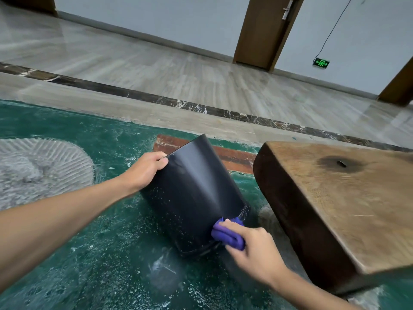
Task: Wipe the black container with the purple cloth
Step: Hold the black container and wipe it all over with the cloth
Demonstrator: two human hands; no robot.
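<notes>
The wiping is under way but, judging by the surface of the black container [192, 193], far from finished. The container is tipped on its side over the green carpet [67, 253], its wide end lifted away from the person and its narrower end nearest them. The left hand [143, 171] has a closed grip on the edge of the far, wide end, fingers curled over it. The right hand [252, 249] has its grip closed around the bunched purple cloth [225, 236] and presses it against the container's wall near the close end, on the side away from the left grip.

Above the cloth, running toward the far end, a band of the wall looks smooth and dark, so that strip is probably clean. To the left of the cloth, between the two grips, the wall is dotted with pale specks, and that patch seems left to do. The sides turned away cannot be judged.

The container's inside is hidden from this view, so whether anything is in it cannot be told. A heavy wooden bench [335, 198] stands just beside the right hand.
</notes>
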